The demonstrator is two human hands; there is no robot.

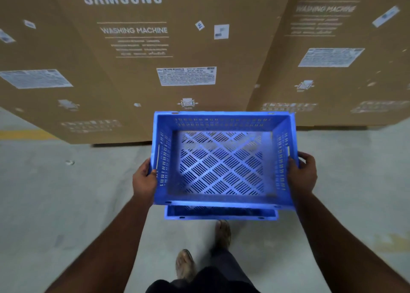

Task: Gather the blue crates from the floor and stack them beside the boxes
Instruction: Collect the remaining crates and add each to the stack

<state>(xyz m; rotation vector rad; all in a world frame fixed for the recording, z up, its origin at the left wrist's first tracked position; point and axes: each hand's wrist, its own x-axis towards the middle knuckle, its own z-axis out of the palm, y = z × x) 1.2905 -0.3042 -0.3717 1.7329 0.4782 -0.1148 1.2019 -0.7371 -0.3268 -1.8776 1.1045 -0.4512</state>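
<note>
Fingers [307,159] of the right hand [302,174] curl over the right side of a blue crate [223,159], and the thumb sits inside on the wall. On the other side, the left hand [144,179] grips the left wall the same way, thumb at the rim. Both hands hold the crate up in the air, in front of the person.

Now from big to small. Two big brown boxes [133,59] stand right ahead. They have "SAMSUNG" and "WASHING MACHINE" printed on them, plus white stickers. The second box [332,59] stands to the right, and the two meet at a corner just behind the crate.

Under everything is the grey floor [55,204]. A yellow line [24,134] is painted on it at the far left.

The blue crate has lots of small slots in its bottom and walls, and it has nothing in it. A second blue crate [220,214] peeks out just below the first one, on the near side. You can only see its near edge, so whether the two touch is hard to tell.

Two shoes [185,265] show at the bottom, one ahead of the other.
</note>
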